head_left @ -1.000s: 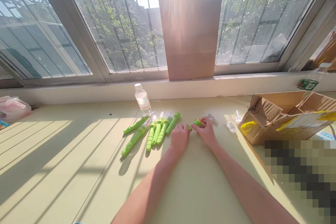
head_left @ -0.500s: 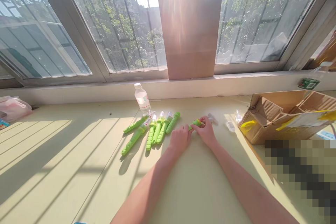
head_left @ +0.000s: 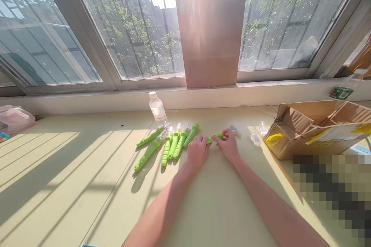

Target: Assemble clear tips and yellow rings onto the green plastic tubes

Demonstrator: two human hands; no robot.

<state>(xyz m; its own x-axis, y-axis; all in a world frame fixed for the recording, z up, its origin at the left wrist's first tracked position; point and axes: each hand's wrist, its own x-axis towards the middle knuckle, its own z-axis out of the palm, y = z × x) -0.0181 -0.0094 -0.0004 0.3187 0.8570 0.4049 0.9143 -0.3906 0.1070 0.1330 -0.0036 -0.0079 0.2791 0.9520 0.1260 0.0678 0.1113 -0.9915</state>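
The left hand [head_left: 198,150] is closed around the left end of one green tube [head_left: 213,139], held toward the far edge of the surface [head_left: 220,208]; contact with the surface cannot be confirmed. The tube spans the gap between the hands, its long axis slanting from the left hand toward the far right. The right hand [head_left: 230,148] pinches the tube's right end in its fingertips. Both hands touch the tube; neither is nearer. Count, left to right: one pink bag [head_left: 17,119] toward the left end; six loose green tubes [head_left: 166,152], at least four with clear tips; one white-capped bottle [head_left: 159,112], upright behind them; pale clear items [head_left: 235,131] just beyond the right hand, number unclear; two clear pieces [head_left: 255,139]; one cardboard box [head_left: 290,143]; one green-labelled bottle [head_left: 341,92] behind the box, base hidden.
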